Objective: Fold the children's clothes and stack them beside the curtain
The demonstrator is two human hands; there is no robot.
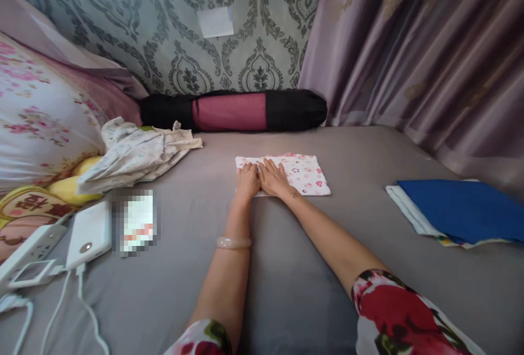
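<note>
A white cloth with pink and red prints [305, 175] lies folded into a flat rectangle on the grey bed sheet [311, 284]. My left hand [248, 180] rests on its left end, palm down with the fingers stretched out. Close beside it, my right hand [273, 178] lies flat on the same cloth, its fingers pointing away from me. The two hands touch or nearly touch near the cloth's left part. Both press on the cloth from above without gripping it. The fabric under the palms is hidden.
Folded blue cloth [462, 208] lies on pale fabric at the right. To the left are a crumpled light garment [139, 150], a floral pillow [36, 109], a white power bank [90, 235] with cables and a power strip [33, 251]. A black and maroon roll bag [229, 110] lines the wall.
</note>
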